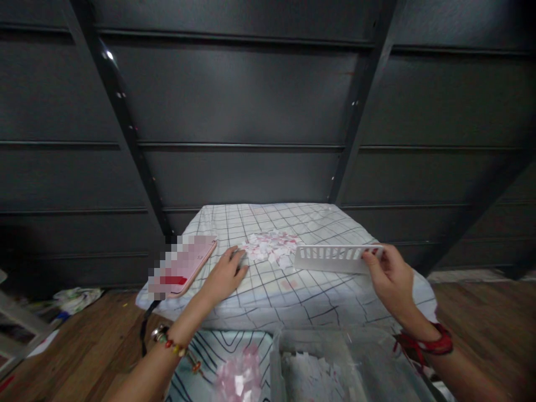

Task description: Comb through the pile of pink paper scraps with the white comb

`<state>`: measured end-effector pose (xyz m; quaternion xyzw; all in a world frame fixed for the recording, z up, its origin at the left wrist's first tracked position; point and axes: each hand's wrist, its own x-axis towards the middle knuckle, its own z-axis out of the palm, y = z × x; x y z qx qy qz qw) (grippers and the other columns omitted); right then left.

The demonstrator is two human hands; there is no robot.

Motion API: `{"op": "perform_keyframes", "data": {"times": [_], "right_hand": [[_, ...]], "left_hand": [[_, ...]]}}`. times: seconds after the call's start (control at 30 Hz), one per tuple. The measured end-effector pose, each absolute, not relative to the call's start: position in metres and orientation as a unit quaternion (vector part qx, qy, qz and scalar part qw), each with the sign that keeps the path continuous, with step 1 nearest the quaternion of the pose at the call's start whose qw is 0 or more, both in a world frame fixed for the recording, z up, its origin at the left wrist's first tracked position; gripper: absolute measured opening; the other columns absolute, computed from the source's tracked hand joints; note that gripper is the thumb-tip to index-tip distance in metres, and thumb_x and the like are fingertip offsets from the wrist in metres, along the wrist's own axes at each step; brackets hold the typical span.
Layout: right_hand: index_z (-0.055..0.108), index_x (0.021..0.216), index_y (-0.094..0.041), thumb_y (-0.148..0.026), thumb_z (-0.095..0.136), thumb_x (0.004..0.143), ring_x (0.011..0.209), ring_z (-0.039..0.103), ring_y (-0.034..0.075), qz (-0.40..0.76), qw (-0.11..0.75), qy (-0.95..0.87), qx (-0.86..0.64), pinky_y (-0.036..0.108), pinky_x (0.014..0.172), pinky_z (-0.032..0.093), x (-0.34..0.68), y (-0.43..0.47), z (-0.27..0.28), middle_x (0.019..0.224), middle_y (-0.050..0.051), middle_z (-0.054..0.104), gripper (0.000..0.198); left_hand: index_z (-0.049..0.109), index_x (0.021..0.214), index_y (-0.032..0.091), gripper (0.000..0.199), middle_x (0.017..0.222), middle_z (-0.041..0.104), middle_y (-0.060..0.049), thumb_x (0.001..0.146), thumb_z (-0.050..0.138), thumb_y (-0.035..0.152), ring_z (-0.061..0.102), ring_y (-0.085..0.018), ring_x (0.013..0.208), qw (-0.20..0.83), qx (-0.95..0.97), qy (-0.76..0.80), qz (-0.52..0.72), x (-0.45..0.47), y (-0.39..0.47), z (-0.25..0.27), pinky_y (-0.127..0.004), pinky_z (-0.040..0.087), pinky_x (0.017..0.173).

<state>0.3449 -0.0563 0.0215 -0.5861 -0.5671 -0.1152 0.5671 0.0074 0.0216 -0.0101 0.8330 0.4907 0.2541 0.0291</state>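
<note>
My right hand (390,279) grips the right end of a white plastic strip with a row of slots (330,261), thumb in front. The strip stands on its long edge on the checked cloth (318,223). Just left of it lies a loose pile of small white and pink paper scraps (272,247). My left hand (226,273) rests palm down at the left side of the pile, fingers loosely stretched out and nothing held in them. Its fingertips are at the nearest scraps; whether they touch them I cannot tell.
A pink phone (188,265), partly pixelated, lies left of my left hand with a black cord. Nearer me are a clear plastic bin (275,368) with paper scraps and a pink bundle (238,374) on striped fabric. A dark panelled wall (251,100) rises behind the table.
</note>
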Motion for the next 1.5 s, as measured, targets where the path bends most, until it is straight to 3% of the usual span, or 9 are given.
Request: {"op": "perform_keyframes", "data": {"times": [0.27,0.57,1.5], "right_hand": [[0.052,0.077,-0.020,-0.039,0.052,0.076,0.058,0.049,0.014,-0.095,0.607,-0.556,-0.559,0.026,0.055,0.038,0.340,-0.051,0.022,0.066,0.000,0.054,0.020],[0.051,0.076,-0.020,-0.041,0.048,0.078,0.055,0.046,0.012,-0.071,0.557,-0.581,-0.590,0.025,0.053,0.035,0.330,-0.037,0.024,0.063,-0.002,0.051,0.022],[0.050,0.073,-0.021,-0.044,0.046,0.077,0.048,0.040,0.012,-0.109,0.537,-0.576,-0.607,0.025,0.050,0.032,0.336,-0.032,0.037,0.055,-0.003,0.047,0.024]], "left_hand": [[0.048,0.119,0.013,0.039,0.128,0.041,-0.014,0.085,0.042,0.031,0.040,-0.025,0.120,0.031,0.831,0.498,0.248,0.008,0.021,-0.008,-0.040,0.033,0.102],[0.048,0.117,0.014,0.036,0.128,0.041,-0.014,0.085,0.041,0.030,0.040,-0.025,0.120,0.031,0.832,0.494,0.249,0.009,0.019,-0.006,-0.041,0.034,0.101],[0.051,0.113,0.015,0.033,0.127,0.041,-0.014,0.085,0.042,0.031,0.042,-0.025,0.118,0.045,0.833,0.493,0.248,0.008,0.018,-0.005,-0.040,0.033,0.102]]}}
